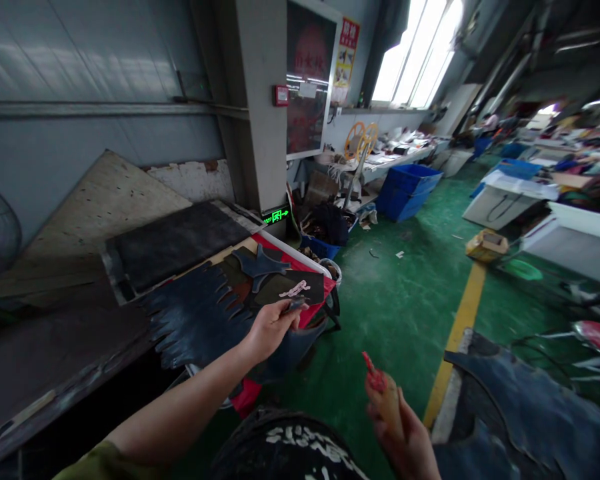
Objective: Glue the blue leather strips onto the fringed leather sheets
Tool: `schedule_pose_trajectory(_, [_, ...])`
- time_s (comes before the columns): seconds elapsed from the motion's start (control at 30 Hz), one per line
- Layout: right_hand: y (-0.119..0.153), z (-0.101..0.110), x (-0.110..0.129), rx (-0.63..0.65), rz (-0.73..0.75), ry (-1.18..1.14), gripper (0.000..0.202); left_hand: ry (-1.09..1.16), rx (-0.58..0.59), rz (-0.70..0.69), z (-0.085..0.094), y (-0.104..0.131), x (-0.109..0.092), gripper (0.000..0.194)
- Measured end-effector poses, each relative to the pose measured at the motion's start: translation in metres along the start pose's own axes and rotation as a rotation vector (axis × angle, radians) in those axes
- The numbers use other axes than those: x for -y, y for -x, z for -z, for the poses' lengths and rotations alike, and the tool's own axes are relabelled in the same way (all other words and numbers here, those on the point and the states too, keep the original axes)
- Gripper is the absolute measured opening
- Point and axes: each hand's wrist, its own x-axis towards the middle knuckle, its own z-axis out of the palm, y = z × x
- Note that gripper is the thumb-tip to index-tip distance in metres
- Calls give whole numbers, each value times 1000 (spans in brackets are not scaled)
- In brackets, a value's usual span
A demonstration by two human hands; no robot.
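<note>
And over on the left, cut panels (195,313) lie across the counter (300,253), exit sign (277,215) behind them. Beyond it, stacked bins (405,197) stand on the floor (400,293); further panels (530,393) lie right of the right hand (397,427).

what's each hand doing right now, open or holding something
Left hand: closed, holding a small dark piece.
Right hand: closed around a tan, red-tipped object.

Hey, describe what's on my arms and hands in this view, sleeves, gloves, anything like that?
Your left hand and right hand are both bare, with no gloves or wristbands visible. An olive-green sleeve shows on the left arm, leaving the forearm uncovered; no right sleeve shows.
</note>
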Motion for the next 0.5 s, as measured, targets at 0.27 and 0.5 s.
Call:
schedule_pose_trajectory(0.27, [-8,-44,14,408,-466,-700,42,820,149,234,-44,-42,-30,20])
schedule_pose_trajectory(0.5, [-7,-56,42,446,-496,-756,52,948,-104,414,-48,-84,-2,14])
